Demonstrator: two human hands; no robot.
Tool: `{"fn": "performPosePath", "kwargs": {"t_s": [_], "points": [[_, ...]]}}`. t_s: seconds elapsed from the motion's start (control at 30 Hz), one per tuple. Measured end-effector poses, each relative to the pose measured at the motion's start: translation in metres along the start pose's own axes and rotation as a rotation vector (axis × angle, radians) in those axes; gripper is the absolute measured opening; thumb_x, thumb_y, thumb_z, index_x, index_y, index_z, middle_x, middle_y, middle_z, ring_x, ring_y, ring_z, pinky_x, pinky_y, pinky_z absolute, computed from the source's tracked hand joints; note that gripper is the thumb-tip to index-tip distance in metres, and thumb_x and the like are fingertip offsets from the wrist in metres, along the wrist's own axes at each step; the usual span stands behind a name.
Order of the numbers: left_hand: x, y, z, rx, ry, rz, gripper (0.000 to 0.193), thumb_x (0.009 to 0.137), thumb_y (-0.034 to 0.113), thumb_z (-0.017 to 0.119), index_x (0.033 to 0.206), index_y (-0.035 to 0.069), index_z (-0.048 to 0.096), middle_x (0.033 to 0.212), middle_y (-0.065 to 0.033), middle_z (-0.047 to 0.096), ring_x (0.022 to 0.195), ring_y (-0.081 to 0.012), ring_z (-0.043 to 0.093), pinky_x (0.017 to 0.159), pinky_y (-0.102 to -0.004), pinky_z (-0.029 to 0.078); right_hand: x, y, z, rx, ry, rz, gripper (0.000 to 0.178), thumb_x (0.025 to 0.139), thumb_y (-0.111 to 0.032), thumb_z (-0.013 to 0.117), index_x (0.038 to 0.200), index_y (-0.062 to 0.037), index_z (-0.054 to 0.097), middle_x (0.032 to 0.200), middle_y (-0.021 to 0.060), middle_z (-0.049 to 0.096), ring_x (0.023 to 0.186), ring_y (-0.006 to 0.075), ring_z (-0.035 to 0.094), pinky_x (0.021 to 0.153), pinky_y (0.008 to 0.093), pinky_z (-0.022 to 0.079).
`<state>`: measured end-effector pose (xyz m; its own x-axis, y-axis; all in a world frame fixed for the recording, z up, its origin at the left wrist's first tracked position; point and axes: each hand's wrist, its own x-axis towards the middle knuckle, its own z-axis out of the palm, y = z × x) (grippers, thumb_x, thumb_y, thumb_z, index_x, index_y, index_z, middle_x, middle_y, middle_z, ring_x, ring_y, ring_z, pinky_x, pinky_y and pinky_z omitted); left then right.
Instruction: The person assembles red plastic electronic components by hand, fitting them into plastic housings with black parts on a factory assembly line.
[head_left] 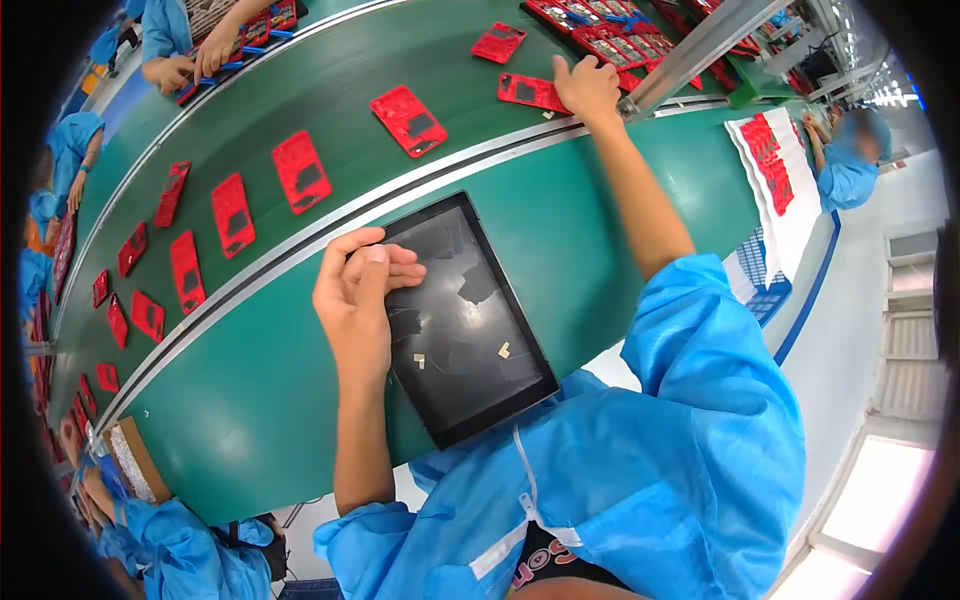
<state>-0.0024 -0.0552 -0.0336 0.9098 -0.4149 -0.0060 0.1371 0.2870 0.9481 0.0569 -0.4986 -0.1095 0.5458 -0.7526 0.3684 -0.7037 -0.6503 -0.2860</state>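
My left hand (362,290) is above the left edge of a shallow black tray (455,400). Its fingers are curled and the thumb is drawn in against them; whatever they may pinch is too small to make out. Two small pale L-shaped pieces (504,350) and dark thin scraps (478,285) lie in the tray. Stretched far forward, my right hand (590,92) grips the right end of a red phone-shaped plate (527,92) on the green belt. Part of its fingers is hidden behind the hand.
Several similar red plates (302,172) lie spaced along the belt (350,150). A metal rail (330,225) divides it from my green table (250,400). A metal post (690,50) rises beside my right hand. Co-workers in blue work around the line. A white cloth (745,165) holds red pieces.
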Motion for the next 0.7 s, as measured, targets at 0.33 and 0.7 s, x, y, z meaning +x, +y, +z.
{"fn": "performPosePath", "kwargs": {"t_s": [0.33,0.7], "points": [[0.0,-0.004,-0.01,-0.101,-0.092,-0.016,0.018,0.104,0.009,0.058,0.117,-0.003,0.058,0.093,-0.0136,0.071,0.081,-0.0187,0.071,0.075,-0.0309,0.057,0.045,0.037,-0.045,-0.849,-0.312,-0.49,0.027,0.093,-0.017,0.057,0.11,-0.0104,0.077,0.115,0.0163,0.075,0.104,0.0389,0.074,0.073,0.0602,0.058],[0.001,-0.004,-0.01,-0.105,-0.084,-0.03,0.017,0.103,0.01,0.058,0.115,-0.002,0.059,0.091,-0.0123,0.071,0.08,-0.0174,0.07,0.073,-0.0307,0.057,0.066,0.076,-0.042,-0.752,-0.244,-0.59,0.021,0.094,-0.015,0.056,0.101,-0.0051,0.073,0.107,0.0187,0.074,0.098,0.0399,0.073,0.077,0.0535,0.059]]}}
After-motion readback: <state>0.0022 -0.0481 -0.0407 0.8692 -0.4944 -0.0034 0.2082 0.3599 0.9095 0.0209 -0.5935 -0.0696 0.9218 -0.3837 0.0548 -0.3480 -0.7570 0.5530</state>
